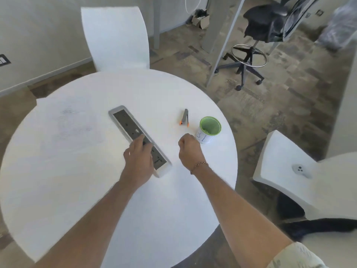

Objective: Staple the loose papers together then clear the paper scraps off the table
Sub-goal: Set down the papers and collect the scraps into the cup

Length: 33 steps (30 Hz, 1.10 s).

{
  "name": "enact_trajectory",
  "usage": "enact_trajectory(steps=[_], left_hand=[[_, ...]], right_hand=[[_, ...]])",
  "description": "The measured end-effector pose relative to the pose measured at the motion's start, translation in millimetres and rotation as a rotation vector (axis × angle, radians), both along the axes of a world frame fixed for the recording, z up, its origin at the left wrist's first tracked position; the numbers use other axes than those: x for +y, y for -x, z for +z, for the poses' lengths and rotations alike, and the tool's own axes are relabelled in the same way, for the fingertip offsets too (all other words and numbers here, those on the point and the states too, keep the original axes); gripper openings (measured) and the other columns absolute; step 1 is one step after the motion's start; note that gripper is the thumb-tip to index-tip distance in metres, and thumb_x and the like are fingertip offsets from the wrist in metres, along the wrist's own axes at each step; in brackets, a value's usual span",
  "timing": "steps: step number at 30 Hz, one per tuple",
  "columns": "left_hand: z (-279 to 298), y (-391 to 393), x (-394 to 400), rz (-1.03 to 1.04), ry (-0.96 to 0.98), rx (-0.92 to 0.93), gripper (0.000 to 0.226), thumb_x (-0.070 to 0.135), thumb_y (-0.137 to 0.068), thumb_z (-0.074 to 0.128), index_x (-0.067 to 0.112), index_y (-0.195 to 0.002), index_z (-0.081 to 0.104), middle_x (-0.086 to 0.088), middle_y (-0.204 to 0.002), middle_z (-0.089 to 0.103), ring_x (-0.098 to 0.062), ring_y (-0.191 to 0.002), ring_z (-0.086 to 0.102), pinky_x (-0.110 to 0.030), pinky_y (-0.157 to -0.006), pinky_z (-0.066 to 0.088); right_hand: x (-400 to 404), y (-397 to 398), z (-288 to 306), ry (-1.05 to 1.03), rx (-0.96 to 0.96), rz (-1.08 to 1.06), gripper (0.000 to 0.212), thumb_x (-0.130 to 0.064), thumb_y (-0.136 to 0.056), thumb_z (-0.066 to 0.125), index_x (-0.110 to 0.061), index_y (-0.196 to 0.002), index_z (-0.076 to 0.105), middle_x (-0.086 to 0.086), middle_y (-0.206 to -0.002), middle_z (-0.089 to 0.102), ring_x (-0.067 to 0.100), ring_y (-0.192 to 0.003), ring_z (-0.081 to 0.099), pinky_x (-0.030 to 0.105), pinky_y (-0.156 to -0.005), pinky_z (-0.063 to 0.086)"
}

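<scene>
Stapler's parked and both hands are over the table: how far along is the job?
Stapling looks finished: the papers lie at the table's left side and the stapler sits untouched. In hand: the right hand is curled near the green-rimmed cup, contents unseen; the left hand rests on the power strip. No scraps show.

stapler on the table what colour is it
Grey with orange ends, stapler, in the head view.

A smooth matt white table (119, 190) is seen; brushed metal frames the socket panel (138, 136); the cup (207, 130) is paper.
</scene>
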<state>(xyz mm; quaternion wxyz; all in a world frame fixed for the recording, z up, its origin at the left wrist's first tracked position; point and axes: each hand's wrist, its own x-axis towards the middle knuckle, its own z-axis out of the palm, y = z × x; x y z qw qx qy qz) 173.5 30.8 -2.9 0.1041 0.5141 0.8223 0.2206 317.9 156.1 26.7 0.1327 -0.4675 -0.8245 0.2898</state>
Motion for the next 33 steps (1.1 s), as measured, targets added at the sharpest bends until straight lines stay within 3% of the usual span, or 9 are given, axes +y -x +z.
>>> enact_trajectory(steps=[3, 6, 11, 13, 18, 20, 25, 29, 33], left_hand=[[1, -11, 17, -0.022, -0.029, 0.022, 0.036, 0.004, -0.087, 0.06, 0.012, -0.122, 0.063, -0.015, -0.149, 0.045, -0.032, -0.138, 0.038, -0.056, -0.1, 0.044], [3, -17, 31, -0.024, -0.041, 0.032, 0.033, 0.007, -0.091, 0.061, 0.01, -0.123, 0.064, -0.014, -0.144, 0.053, -0.033, -0.133, 0.049, -0.054, -0.101, 0.043], [10, -18, 45, -0.019, -0.071, 0.02, 0.028, 0.015, -0.093, 0.066, 0.006, -0.119, 0.065, -0.009, -0.119, 0.069, -0.033, -0.106, 0.065, -0.044, -0.087, 0.049], [10, -17, 46, -0.001, -0.064, 0.023, 0.024, 0.015, -0.094, 0.064, 0.007, -0.116, 0.066, -0.007, -0.105, 0.073, -0.032, -0.097, 0.067, -0.042, -0.081, 0.051], [12, -12, 35, 0.077, -0.061, 0.005, 0.008, 0.009, -0.094, 0.06, 0.01, -0.092, 0.068, 0.0, -0.078, 0.062, -0.029, -0.071, 0.061, -0.041, -0.068, 0.051], [9, -7, 27, 0.13, -0.051, -0.024, 0.015, 0.013, -0.096, 0.06, 0.01, -0.082, 0.065, 0.001, -0.074, 0.058, -0.028, -0.064, 0.056, -0.04, -0.067, 0.049], [-4, 9, 8, 0.177, -0.031, -0.018, 0.035, 0.029, -0.1, 0.05, 0.013, -0.07, 0.055, -0.001, -0.07, 0.056, -0.027, -0.064, 0.056, -0.043, -0.068, 0.05], [-11, 20, -10, 0.21, 0.0, 0.008, 0.024, 0.021, -0.099, 0.05, 0.012, -0.081, 0.063, -0.003, -0.086, 0.066, -0.03, -0.083, 0.06, -0.043, -0.074, 0.049], [-23, 40, -45, 0.212, 0.046, 0.078, 0.016, 0.017, -0.091, 0.053, 0.012, -0.091, 0.068, -0.003, -0.104, 0.07, -0.035, -0.1, 0.06, -0.043, -0.074, 0.049]], right_hand=[[32, -12, 6, -0.042, 0.02, -0.121, 0.018, 0.008, -0.089, 0.044, 0.004, -0.101, 0.057, 0.016, -0.103, 0.054, 0.028, -0.098, 0.05, 0.034, -0.081, 0.042], [65, -24, 10, -0.039, 0.067, -0.27, 0.013, 0.006, -0.09, 0.042, 0.001, -0.095, 0.053, 0.012, -0.094, 0.051, 0.03, -0.09, 0.049, 0.028, -0.066, 0.029], [106, -37, 17, -0.159, -0.124, -0.282, 0.015, 0.008, -0.09, 0.044, 0.006, -0.099, 0.055, 0.022, -0.101, 0.058, 0.036, -0.098, 0.052, 0.041, -0.082, 0.043], [118, -41, 12, -0.166, -0.166, -0.279, 0.016, 0.008, -0.09, 0.043, 0.006, -0.098, 0.057, 0.022, -0.1, 0.059, 0.037, -0.097, 0.053, 0.042, -0.081, 0.045], [133, -44, 2, -0.177, -0.285, -0.221, 0.021, 0.006, -0.082, 0.05, 0.0, -0.098, 0.063, 0.019, -0.095, 0.064, 0.037, -0.093, 0.057, 0.043, -0.076, 0.049], [135, -43, 0, -0.174, -0.308, -0.208, 0.026, 0.005, -0.08, 0.05, -0.003, -0.099, 0.065, 0.018, -0.091, 0.066, 0.038, -0.091, 0.058, 0.042, -0.075, 0.051], [136, -40, -10, -0.268, -0.27, -0.227, 0.015, 0.0, -0.084, 0.049, 0.0, -0.087, 0.064, 0.019, -0.082, 0.064, 0.038, -0.082, 0.056, 0.042, -0.066, 0.048], [111, -25, -18, -0.387, -0.067, -0.187, 0.014, 0.007, -0.081, 0.051, -0.001, -0.076, 0.061, 0.015, -0.071, 0.058, 0.036, -0.075, 0.051, 0.037, -0.059, 0.036], [33, 8, -35, -0.389, 0.086, 0.015, 0.01, 0.005, -0.085, 0.059, -0.003, -0.083, 0.064, 0.013, -0.077, 0.058, 0.033, -0.079, 0.05, 0.038, -0.065, 0.041]])
